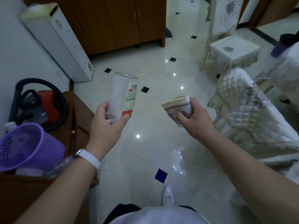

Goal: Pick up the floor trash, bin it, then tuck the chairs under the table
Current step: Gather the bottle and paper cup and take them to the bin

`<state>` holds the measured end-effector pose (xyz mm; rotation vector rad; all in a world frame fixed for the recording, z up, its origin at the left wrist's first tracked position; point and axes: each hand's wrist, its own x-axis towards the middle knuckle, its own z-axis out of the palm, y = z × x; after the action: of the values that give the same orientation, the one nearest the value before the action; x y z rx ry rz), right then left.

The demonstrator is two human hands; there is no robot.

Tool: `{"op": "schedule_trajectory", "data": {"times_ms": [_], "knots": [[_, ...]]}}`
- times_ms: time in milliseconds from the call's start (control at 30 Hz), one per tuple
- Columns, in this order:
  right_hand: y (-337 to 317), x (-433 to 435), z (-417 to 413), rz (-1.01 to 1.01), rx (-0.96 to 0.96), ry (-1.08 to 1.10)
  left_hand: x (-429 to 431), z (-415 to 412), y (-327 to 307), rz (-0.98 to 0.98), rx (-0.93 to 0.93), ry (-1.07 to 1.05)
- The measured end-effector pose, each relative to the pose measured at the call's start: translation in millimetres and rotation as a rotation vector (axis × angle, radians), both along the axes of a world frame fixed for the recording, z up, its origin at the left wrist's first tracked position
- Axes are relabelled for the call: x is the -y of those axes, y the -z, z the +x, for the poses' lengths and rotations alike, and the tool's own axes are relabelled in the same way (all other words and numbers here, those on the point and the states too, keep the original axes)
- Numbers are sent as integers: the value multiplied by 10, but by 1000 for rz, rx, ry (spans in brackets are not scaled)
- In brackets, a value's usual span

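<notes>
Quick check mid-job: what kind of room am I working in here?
Most likely a home dining area: fabric-covered dining chairs on the right, a wooden cabinet at the back, and a red vacuum cleaner stowed at the left, with a glossy tiled floor.

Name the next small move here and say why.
Probably swing the left hand with the plastic bottle over the purple bin and let go. Both hands hold trash, the right hand gripping a crushed paper cup, and the bin sits on the left side.
</notes>
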<state>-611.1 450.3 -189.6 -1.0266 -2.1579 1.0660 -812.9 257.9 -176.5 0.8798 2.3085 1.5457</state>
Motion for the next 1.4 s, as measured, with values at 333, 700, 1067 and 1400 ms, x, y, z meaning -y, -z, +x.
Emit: {"op": "schedule_trajectory", "data": {"times_ms": [333, 700, 1067, 1400], "knots": [[117, -899, -1150, -27, 46, 82, -834, -1447, 259, -32, 39, 3], [-194, -1855, -2976, 46, 108, 193, -2223, -3435, 212, 31, 123, 178], [50, -2917, -3562, -49, 114, 334, -3648, -4191, 343, -25, 129, 311], [282, -4797, -3978, -164, -22, 410, -5681, -4397, 292, -114, 77, 422]]}}
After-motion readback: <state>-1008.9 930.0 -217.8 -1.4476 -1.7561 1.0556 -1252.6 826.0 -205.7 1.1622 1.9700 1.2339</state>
